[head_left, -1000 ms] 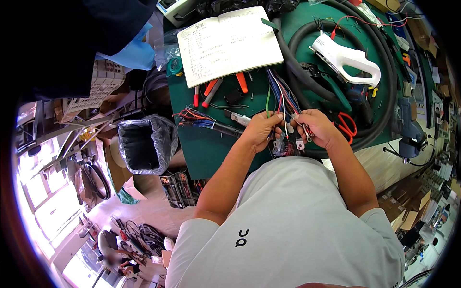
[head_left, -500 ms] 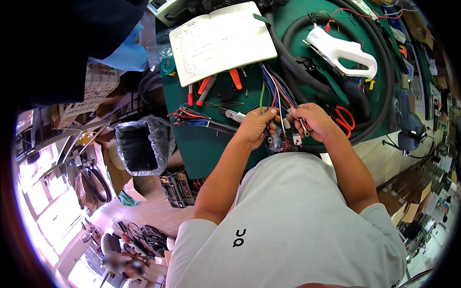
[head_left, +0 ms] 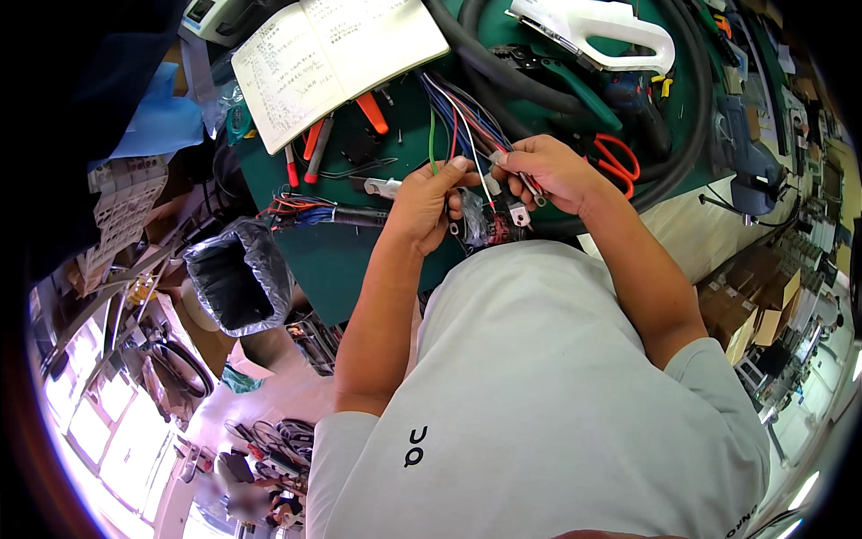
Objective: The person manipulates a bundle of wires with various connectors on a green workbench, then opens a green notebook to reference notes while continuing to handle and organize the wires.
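From a thick black cable, a fan of loose coloured wires [head_left: 456,110] spreads toward me on the green bench. My left hand [head_left: 424,205] is closed in a pinch on the green wire [head_left: 432,142], and a small ring terminal [head_left: 454,229] hangs below its fingers. My right hand [head_left: 558,175] is closed around several wires whose metal-lugged ends [head_left: 540,199] stick out under the fingers. Between the hands a white wire [head_left: 480,166] runs down freely. Close to my shirt lie a larger metal lug [head_left: 519,216] and a clear plastic bag [head_left: 474,225] of small parts.
An open notebook [head_left: 346,58] lies beyond the hands, partly over orange-handled tools [head_left: 371,114]. Red-handled scissors [head_left: 618,163], green-handled pliers [head_left: 584,94] and a white gun-shaped tool [head_left: 602,31] lie right. A lined bin [head_left: 238,278] stands left of the bench [head_left: 328,269].
The whole view has shifted, so the bench and hands appear further up and left. Both hands keep their grip among the wires, with little visible change between them.
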The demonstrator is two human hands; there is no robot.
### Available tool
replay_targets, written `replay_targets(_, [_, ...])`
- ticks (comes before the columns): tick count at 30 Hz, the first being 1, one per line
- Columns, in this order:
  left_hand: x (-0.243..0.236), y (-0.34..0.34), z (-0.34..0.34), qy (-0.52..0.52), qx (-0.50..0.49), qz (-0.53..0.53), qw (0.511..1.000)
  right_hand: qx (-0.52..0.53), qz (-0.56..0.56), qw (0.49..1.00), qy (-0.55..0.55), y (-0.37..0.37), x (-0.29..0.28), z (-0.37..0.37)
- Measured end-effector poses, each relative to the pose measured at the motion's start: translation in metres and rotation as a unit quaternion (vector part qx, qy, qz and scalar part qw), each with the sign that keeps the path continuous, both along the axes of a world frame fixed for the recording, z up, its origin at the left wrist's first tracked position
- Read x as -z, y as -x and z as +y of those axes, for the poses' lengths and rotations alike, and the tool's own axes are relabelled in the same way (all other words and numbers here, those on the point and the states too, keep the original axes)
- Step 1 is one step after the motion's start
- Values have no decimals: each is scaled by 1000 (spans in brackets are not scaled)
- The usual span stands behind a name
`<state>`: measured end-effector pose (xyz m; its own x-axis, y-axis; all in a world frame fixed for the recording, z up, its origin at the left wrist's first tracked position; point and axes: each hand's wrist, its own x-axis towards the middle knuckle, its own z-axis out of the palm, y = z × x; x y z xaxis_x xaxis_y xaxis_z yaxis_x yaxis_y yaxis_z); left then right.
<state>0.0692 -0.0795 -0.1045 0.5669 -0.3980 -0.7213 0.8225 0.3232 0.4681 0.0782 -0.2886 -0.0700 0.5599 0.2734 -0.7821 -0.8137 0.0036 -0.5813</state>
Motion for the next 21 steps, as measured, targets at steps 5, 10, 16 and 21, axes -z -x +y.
replay_targets(5, [3,-2,-7,12,30,0,999,-12,0,1000,-6,1,3,0])
replay_targets(10, [4,-1,-7,2,35,-1,999,-8,-1,1000,-13,1,1,1])
replay_targets(16, [-1,-1,-5,1,29,-12,1000,-2,7,1000,-6,1,2,2])
replay_targets(21, [-2,-1,-7,-3,19,2,1000,-3,4,1000,-15,2,7,0])
